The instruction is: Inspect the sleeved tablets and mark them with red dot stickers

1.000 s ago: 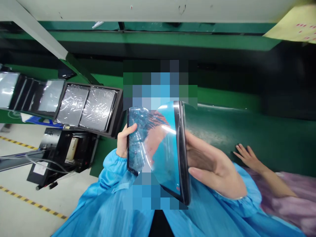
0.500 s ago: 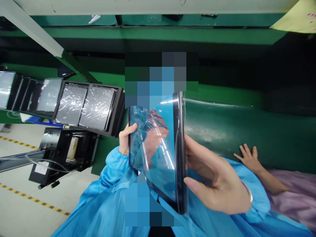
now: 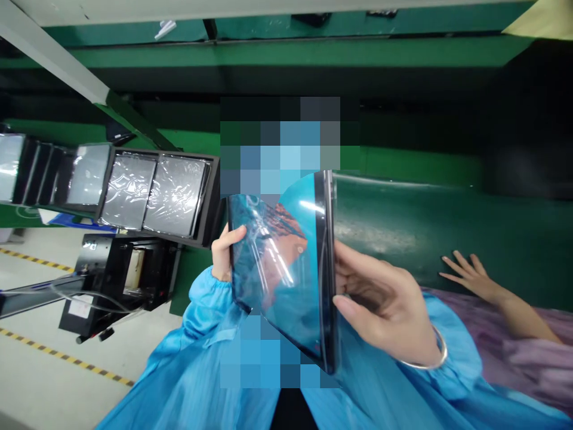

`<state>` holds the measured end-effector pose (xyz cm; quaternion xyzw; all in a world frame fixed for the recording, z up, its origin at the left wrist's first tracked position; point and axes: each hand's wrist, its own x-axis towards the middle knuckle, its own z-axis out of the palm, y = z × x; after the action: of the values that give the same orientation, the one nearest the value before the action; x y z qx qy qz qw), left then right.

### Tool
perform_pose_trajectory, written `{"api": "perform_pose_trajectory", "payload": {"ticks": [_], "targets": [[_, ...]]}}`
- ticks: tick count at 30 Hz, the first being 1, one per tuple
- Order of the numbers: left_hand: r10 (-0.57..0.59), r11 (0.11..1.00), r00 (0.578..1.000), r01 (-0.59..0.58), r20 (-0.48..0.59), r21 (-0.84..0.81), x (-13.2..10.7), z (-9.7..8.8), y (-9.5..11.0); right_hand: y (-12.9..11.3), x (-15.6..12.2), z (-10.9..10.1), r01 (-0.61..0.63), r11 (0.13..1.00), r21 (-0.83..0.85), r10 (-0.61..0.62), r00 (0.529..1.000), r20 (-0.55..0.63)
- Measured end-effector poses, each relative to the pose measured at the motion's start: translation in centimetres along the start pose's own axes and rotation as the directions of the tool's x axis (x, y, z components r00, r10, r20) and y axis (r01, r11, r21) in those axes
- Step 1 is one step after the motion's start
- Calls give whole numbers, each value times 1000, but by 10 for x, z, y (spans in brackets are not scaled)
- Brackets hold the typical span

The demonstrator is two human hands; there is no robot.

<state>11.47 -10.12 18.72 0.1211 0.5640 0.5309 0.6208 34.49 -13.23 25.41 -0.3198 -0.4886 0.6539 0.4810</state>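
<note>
Hands grip a film-covered tablet point(image 3: 286, 269) upright, close in front of the chest — left hand point(image 3: 222, 254) on its left edge, right hand point(image 3: 385, 304) cupping the right, likely to spare the glossy face — with a tray point(image 3: 215, 203) of wrapped panels far left.

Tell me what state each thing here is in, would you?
tablet: held upright, wrinkled glossy film over its face.
left hand: closed on the tablet's left edge.
right hand: closed on the tablet's right edge.
black tray: tilted, holding two film-wrapped panels side by side.
co-worker's hand: open, fingers spread, resting on the green belt.
</note>
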Motion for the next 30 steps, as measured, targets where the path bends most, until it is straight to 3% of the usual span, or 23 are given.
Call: {"api": "perform_pose_trajectory", "payload": {"ticks": [5, 10, 18, 25, 30], "targets": [[23, 1000, 1000, -23, -9, 5, -14, 5, 23, 4, 2, -2, -6, 993, 114, 13, 998, -67], [19, 999, 999, -20, 34, 39, -21, 11, 30, 8, 4, -4, -39, 989, 145, 57, 991, -123], [43, 997, 999, -45, 19, 68, -18, 9, 28, 5, 0, -7, -114, 959, 259, 118, 993, 2], [9, 996, 1000, -8, -10, 88, -28, 18, 36, 11, -2, -9, -154, 952, 265, 187, 977, -104], [41, 994, 999, -39, -13, 100, -33, 21, 38, 12, -5, -13, -191, 944, 268, 204, 979, -19]]}}
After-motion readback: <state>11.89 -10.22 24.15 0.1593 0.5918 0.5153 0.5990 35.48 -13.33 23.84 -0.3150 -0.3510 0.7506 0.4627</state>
